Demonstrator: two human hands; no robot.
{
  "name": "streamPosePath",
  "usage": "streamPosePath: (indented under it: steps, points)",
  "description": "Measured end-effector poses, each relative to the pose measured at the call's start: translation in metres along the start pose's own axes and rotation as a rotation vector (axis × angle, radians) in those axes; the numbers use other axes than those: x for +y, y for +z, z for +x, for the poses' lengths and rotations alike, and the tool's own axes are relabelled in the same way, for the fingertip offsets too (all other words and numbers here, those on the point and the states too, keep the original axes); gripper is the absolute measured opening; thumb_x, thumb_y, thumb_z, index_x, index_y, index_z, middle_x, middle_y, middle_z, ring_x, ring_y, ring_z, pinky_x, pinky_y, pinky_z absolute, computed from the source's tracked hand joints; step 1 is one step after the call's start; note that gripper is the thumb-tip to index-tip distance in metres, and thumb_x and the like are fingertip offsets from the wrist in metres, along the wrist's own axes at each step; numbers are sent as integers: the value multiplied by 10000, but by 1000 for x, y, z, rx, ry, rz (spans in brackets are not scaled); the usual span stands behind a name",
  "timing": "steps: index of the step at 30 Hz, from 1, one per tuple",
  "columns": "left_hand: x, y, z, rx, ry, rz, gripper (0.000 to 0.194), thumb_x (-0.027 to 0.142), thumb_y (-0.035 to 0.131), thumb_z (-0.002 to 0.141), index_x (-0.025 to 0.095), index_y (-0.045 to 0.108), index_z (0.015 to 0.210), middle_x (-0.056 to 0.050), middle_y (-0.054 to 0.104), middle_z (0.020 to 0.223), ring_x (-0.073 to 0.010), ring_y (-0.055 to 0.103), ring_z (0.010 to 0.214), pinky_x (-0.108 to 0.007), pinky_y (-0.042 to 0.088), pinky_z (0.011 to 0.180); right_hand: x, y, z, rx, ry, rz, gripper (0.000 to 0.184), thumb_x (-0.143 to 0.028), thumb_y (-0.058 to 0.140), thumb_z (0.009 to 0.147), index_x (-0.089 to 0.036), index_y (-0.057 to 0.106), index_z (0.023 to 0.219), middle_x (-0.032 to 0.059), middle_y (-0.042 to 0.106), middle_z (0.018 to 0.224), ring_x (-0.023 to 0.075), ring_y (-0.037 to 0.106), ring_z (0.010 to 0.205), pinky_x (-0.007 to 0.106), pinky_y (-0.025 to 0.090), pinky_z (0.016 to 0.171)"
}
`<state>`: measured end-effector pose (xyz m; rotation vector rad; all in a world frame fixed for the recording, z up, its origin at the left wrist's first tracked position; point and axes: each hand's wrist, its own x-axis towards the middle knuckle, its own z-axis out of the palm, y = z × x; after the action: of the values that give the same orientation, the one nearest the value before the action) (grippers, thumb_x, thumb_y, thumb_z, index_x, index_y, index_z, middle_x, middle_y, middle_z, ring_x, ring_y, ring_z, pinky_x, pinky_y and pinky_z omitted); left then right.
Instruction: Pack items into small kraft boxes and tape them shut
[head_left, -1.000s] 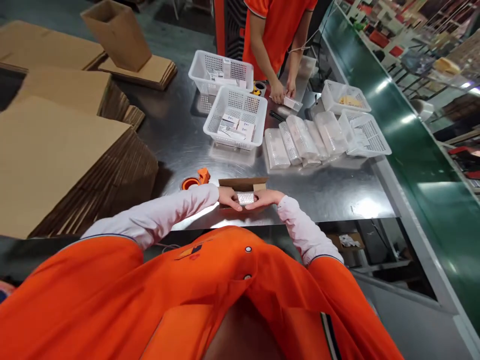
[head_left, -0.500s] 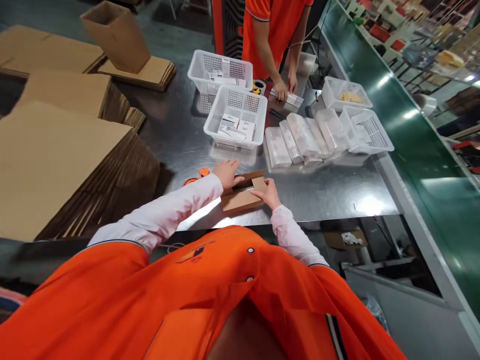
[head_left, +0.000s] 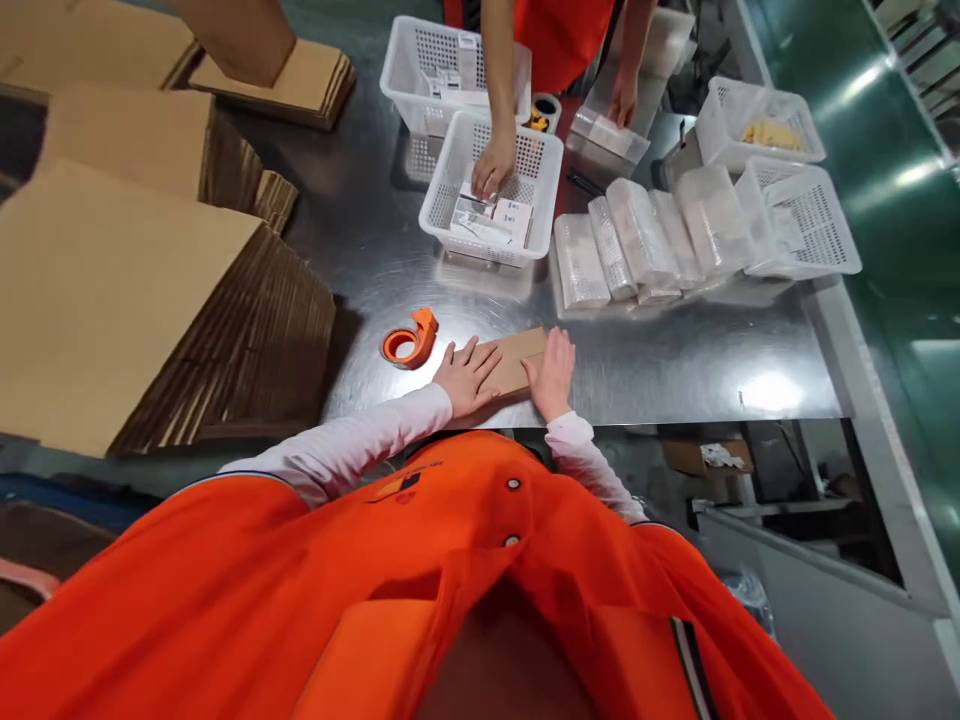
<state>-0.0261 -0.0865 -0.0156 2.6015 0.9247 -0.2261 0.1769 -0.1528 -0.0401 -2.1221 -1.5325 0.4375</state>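
Observation:
A small brown cardboard box (head_left: 517, 362) lies on the metal table right in front of me, its top flaps folded down. My left hand (head_left: 466, 380) rests flat across the box's left part with fingers spread. At the right end, my right hand (head_left: 551, 375) holds the box, thumb on the top and fingers along the end side. An orange tape dispenser (head_left: 411, 340) sits on the table just beyond my left hand.
Stacks of flat cardboard (head_left: 135, 290) fill the left side. Ahead stand a white basket (head_left: 439, 215) with small white boxes and a pile of clear plastic packs (head_left: 637, 240). A co-worker's hand (head_left: 495, 165) reaches into that basket. A green conveyor (head_left: 892, 180) runs along the right.
The box's open flaps have been closed, and my left hand has flattened onto its top. The co-worker's one hand has moved into the near basket. My view has tilted downward.

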Motion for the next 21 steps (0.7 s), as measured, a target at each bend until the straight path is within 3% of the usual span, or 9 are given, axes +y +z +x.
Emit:
streamPosePath:
  steps: [3, 5, 8, 11, 14, 17, 19, 21]
  points:
    - [-17, 3, -5, -22, 77, -112, 848, 439, 585, 969, 139, 354, 1728, -178, 232, 1781, -431, 123, 1659, -649, 177, 1302, -34, 5, -8, -262, -323, -125, 755, -449, 480, 1086, -23, 328, 1691, 241, 298, 1751, 334, 185, 1678, 578, 100, 1365]
    - [-38, 6, -13, -28, 77, -264, 772, 279, 548, 934, 148, 436, 1687, -173, 351, 1738, -359, 266, 1636, -546, 281, 1301, -54, 10, -16, -375, -437, -197, 833, -559, 501, 1069, -57, 312, 1707, 219, 248, 1772, 359, 140, 1685, 629, 34, 1355]
    - [-77, 12, -24, 103, -219, -402, 653, 121, 368, 962, 118, 541, 1591, -160, 551, 1601, -258, 504, 1489, -397, 423, 1226, -73, 18, -25, -386, -420, -263, 1050, -724, 643, 943, -71, 332, 1704, 239, 168, 1783, 462, 63, 1675, 730, -23, 1309]
    - [-102, 22, -28, 169, -517, -239, 571, 238, 412, 1051, 66, 516, 1586, -209, 579, 1540, -330, 527, 1434, -429, 420, 1213, -84, 24, -29, -363, -330, -295, 1098, -660, 725, 904, 39, 355, 1665, 312, 142, 1762, 513, 51, 1660, 719, 0, 1317]
    - [-111, 37, -25, 56, -539, -71, 680, 345, 495, 1060, 43, 405, 1664, -280, 593, 1478, -404, 546, 1400, -522, 362, 1222, -88, 28, -31, -408, -371, -311, 942, -482, 669, 971, 90, 345, 1647, 313, 150, 1757, 459, 85, 1673, 648, 43, 1354]
    - [-115, 45, -22, 23, -500, -56, 650, 220, 371, 1072, 37, 346, 1695, -265, 656, 1387, -351, 589, 1368, -519, 323, 1246, -86, 27, -34, -450, -489, -296, 781, -370, 553, 1027, 48, 358, 1658, 246, 167, 1774, 387, 93, 1688, 591, 76, 1378]
    - [-119, 38, -21, 18, -480, -68, 670, 143, 352, 1037, 37, 345, 1698, -244, 677, 1357, -326, 603, 1351, -501, 332, 1251, -85, 24, -34, -471, -534, -284, 729, -337, 512, 1038, 41, 386, 1648, 232, 188, 1773, 374, 106, 1688, 570, 105, 1382]
    - [-123, 19, -19, 10, -453, -70, 694, 114, 374, 1004, 40, 367, 1694, -243, 661, 1390, -335, 596, 1361, -497, 370, 1232, -84, 22, -33, -493, -539, -277, 711, -327, 508, 1037, 40, 410, 1637, 232, 209, 1769, 373, 132, 1685, 555, 130, 1380]
